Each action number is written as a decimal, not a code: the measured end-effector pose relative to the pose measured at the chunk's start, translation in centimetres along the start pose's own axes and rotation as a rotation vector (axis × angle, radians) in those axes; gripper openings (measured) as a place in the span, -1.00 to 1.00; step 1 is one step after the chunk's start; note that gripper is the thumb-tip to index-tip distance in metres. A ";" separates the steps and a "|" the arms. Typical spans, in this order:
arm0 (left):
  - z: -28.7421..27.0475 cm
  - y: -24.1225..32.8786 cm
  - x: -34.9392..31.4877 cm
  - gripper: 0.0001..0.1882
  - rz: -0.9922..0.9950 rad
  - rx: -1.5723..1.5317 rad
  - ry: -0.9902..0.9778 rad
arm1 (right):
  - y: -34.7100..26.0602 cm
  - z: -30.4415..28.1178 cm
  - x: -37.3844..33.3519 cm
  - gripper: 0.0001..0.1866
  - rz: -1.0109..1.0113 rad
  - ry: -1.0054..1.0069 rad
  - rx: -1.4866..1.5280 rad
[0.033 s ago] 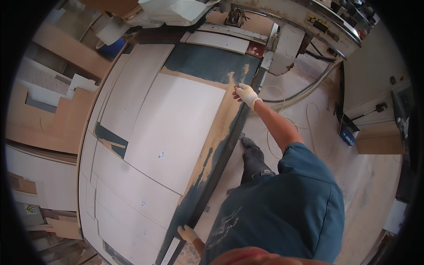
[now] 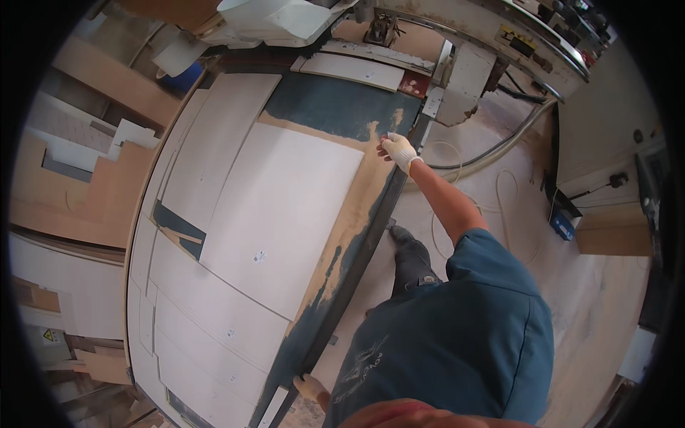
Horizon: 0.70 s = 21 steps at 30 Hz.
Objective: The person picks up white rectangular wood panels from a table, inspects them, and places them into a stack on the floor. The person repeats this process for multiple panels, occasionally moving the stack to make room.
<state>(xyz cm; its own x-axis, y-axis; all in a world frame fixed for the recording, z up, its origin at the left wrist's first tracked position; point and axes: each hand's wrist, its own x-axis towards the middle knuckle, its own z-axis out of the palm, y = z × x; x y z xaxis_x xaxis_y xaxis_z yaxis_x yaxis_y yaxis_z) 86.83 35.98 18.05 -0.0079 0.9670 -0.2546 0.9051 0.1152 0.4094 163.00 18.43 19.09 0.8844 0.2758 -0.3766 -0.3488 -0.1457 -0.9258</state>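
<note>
My right hand (image 2: 399, 152), in a pale knit glove, is held over the right edge of the machine bed near its far end. Its fingers are curled together, and I cannot make out what they hold, if anything. Below them tan dust (image 2: 354, 207) lies along the dark blue-grey bed surface (image 2: 314, 107). A large white panel (image 2: 285, 207) lies just left of the dust. My left hand (image 2: 310, 389), also gloved, is at the bed's near right edge, beside a narrow white strip (image 2: 274, 408). Its fingers are too blurred to read.
More cut white panels (image 2: 214, 321) cover the bed's left and near parts, with a dark triangular gap (image 2: 178, 230) between them. White machine housing (image 2: 275, 18) overhangs the far end. Hoses (image 2: 492, 151) run along the floor at right. Stacked boards (image 2: 118, 189) stand left.
My left hand has shifted slightly down and right, toward the bed's edge. My right hand stays in nearly the same place, fingers still curled.
</note>
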 end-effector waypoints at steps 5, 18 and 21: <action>2.0 5.5 -11.6 -0.46 -0.342 0.373 -0.002 | -1.3 -5.9 19.6 -0.73 0.058 0.275 0.074; 4.0 28.8 -5.7 -0.58 0.140 0.126 0.285 | 0.2 -7.7 34.0 -0.59 0.345 0.364 0.782; 5.8 32.1 -6.6 -0.67 0.380 0.144 0.255 | 0.3 -8.8 32.8 -0.68 0.330 0.068 0.691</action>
<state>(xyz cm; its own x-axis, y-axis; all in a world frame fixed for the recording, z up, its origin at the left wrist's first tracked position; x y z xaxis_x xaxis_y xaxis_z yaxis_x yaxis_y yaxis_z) 118.44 31.99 27.83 0.2470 0.9615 0.1203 0.9135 -0.2724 0.3021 194.66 19.10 6.76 0.7100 0.2584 -0.6551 -0.6929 0.4227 -0.5842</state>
